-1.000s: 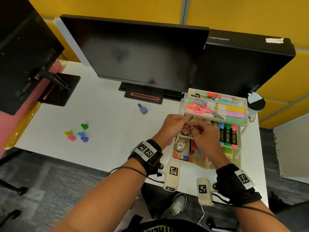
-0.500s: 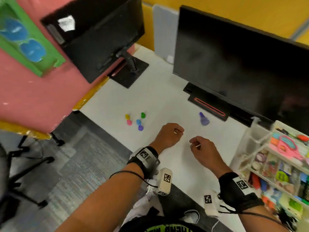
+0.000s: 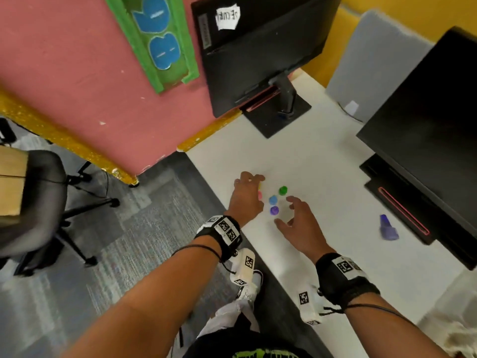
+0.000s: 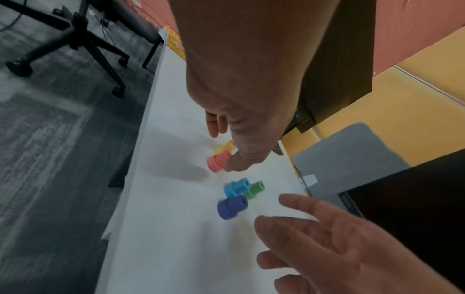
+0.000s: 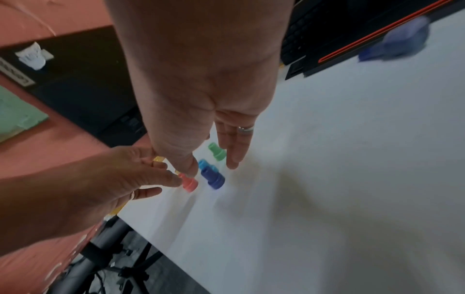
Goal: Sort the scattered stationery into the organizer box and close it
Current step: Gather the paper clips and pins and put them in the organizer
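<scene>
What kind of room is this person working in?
Probably an office workstation: two dark computer monitors stand on a white desk, with a wheeled office chair on grey carpet beside it.

**Colours on the white desk**

A cluster of small plastic caps lies on the plain white desk top (image 3: 322, 177): a green plastic cap (image 3: 283, 190), a light blue plastic cap (image 3: 273, 200), a purple plastic cap (image 3: 274, 210), a pink plastic cap (image 4: 218, 162) and a yellow plastic cap (image 4: 225, 146). A translucent violet-blue plastic piece (image 3: 388, 227) sits apart. Two black monitors (image 3: 258, 47) stand behind, one base edged with a red line (image 3: 402, 211). The partition is salmon pink (image 3: 77, 73) with yellow glitter trim (image 3: 64, 140); black wristbands (image 3: 222, 235) carry black-and-white square marker patterns.
</scene>
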Available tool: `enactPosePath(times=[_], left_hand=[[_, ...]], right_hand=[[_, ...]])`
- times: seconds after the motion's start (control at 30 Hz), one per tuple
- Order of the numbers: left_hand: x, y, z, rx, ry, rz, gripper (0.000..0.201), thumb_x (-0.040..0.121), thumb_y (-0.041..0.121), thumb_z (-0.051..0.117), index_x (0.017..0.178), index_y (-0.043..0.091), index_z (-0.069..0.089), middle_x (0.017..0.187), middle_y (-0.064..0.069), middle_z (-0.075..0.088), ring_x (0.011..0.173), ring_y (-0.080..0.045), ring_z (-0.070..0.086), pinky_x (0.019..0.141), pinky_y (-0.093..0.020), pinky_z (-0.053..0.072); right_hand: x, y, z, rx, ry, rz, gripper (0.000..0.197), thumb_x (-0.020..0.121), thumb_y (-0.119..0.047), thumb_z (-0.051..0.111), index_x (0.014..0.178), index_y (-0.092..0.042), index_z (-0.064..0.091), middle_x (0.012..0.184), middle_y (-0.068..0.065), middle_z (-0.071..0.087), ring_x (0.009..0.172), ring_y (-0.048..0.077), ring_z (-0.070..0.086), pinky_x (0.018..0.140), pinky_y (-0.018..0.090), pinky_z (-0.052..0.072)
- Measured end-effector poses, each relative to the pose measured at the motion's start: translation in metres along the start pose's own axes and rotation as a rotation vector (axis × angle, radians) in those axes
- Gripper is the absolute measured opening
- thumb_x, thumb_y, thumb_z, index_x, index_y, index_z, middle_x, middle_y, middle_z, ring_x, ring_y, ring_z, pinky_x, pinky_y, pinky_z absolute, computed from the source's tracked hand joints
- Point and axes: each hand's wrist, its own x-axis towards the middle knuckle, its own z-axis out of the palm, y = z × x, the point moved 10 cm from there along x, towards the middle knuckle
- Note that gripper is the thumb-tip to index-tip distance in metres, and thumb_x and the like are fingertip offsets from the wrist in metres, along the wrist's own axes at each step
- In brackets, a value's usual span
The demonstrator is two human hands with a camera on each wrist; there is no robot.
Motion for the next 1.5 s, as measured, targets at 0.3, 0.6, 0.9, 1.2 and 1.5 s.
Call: enactPosePath(times=[0.3, 0.6, 0.9, 1.2, 1.5], left_hand=[[0.014, 0.006, 0.032, 0.105, -0.246, 0.169, 0.052, 0.087, 0.007, 0.075, 0.136, 0.017, 0.061, 0.138, -0.011, 0.043, 0.112, -0.03, 0.054, 0.093, -0.044, 0.054], [0.0, 0.042, 0.062, 0.009, -0.239, 0.297, 0.01, 0.093, 0.016, 0.07, 0.097, 0.007, 0.071, 0.108, -0.009, 0.049, 0.085, -0.023, 0.058, 0.07, -0.031, 0.048], [-0.014, 0.084, 0.082, -0.233, -0.277, 0.219, 0.009, 0.078, 0.02, 0.08, 0.079, 0.022, 0.071, 0.087, -0.001, 0.065, 0.083, -0.023, 0.068, 0.07, -0.03, 0.052], [-0.076, 0.205, 0.113, -0.331, -0.407, 0.5, 0.022, 0.076, 0.017, 0.09, 0.094, 0.016, 0.077, 0.094, -0.002, 0.067, 0.081, -0.011, 0.063, 0.071, -0.023, 0.053], [-0.192, 0.33, 0.191, -0.412, -0.655, 0.667, 0.029, 0.072, 0.022, 0.093, 0.095, 0.017, 0.076, 0.099, 0.004, 0.069, 0.084, -0.011, 0.065, 0.078, -0.028, 0.057]], right_hand=[[0.037, -0.018, 0.03, -0.199, 0.005, -0.062, 0.059, 0.097, -0.024, 0.07, 0.15, -0.02, 0.046, 0.139, 0.008, 0.049, 0.105, 0.028, 0.067, 0.092, 0.038, 0.057], [0.018, 0.009, 0.014, -0.239, 0.084, -0.031, 0.019, 0.105, -0.025, 0.056, 0.118, -0.018, 0.068, 0.095, 0.003, 0.058, 0.084, 0.024, 0.063, 0.077, 0.037, 0.055], [-0.028, 0.049, -0.044, -0.052, 0.217, -0.002, 0.018, 0.099, -0.018, 0.067, 0.116, -0.016, 0.074, 0.094, -0.001, 0.063, 0.083, 0.013, 0.061, 0.079, 0.027, 0.054], [-0.153, 0.088, -0.133, 0.178, 0.392, 0.048, 0.024, 0.097, -0.022, 0.072, 0.122, -0.022, 0.072, 0.105, -0.012, 0.072, 0.095, -0.006, 0.065, 0.082, 0.006, 0.049], [-0.32, 0.183, -0.21, 0.19, 0.493, 0.205, 0.03, 0.093, -0.012, 0.075, 0.111, -0.037, 0.074, 0.099, -0.014, 0.073, 0.08, 0.01, 0.067, 0.071, 0.023, 0.053]])
